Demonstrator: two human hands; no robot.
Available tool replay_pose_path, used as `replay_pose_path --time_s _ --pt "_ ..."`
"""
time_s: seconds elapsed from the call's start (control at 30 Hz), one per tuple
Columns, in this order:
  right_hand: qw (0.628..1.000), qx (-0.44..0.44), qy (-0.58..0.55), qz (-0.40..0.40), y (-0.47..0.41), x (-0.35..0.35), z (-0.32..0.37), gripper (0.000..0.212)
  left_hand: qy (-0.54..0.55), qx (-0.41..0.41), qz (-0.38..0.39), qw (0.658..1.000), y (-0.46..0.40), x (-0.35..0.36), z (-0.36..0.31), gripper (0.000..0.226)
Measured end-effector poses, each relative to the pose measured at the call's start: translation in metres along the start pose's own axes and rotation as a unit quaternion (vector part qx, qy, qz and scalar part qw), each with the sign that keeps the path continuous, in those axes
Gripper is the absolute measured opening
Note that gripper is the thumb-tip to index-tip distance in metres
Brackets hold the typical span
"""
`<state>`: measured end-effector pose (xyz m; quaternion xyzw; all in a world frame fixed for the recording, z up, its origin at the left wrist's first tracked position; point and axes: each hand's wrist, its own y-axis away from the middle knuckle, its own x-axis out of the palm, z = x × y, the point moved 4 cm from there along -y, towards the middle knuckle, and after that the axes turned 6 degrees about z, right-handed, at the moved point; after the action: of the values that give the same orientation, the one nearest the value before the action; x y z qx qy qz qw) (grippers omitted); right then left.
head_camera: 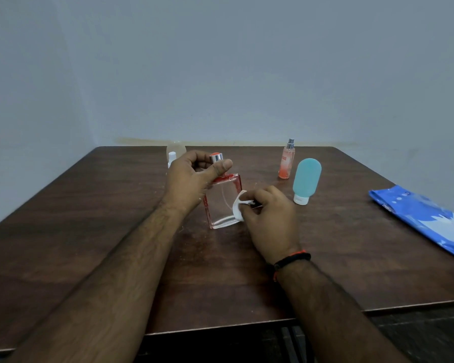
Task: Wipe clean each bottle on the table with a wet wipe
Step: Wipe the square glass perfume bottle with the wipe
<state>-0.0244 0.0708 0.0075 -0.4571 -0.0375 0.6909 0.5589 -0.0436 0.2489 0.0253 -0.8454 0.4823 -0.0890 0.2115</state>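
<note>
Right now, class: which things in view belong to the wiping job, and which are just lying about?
Belong: square perfume bottle, wet wipe, pink spray bottle, teal tube bottle, clear bottle, wipes pack.

Lying about: nothing visible.

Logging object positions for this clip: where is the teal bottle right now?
In the head view the teal bottle stands cap-down right of centre, just in front of the small pink spray bottle and left of the blue wipes pack.

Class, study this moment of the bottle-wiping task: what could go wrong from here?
The glass perfume bottle is steadied only by the left hand at its cap; sideways pressure from the wipe in the right hand might tip it. The right arm might also topple the upside-down teal bottle.
</note>
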Motion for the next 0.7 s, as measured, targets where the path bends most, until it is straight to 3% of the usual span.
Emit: replay_pose_path --time_s 0.27,0.47,0.7 --pt "0.994 -0.106 -0.020 0.036 0.005 0.005 0.016 0.011 -0.027 0.000 0.035 0.999 0.001 0.003 -0.005 0.053" --pt "0.990 -0.018 0.058 0.131 0.002 0.017 0.004 0.007 -0.075 0.001 0.053 0.996 0.002 0.004 -0.012 0.046" --pt "0.991 0.004 0.063 0.116 0.000 0.013 0.001 0.008 -0.218 0.025 0.093 0.971 0.008 0.006 -0.015 0.038"
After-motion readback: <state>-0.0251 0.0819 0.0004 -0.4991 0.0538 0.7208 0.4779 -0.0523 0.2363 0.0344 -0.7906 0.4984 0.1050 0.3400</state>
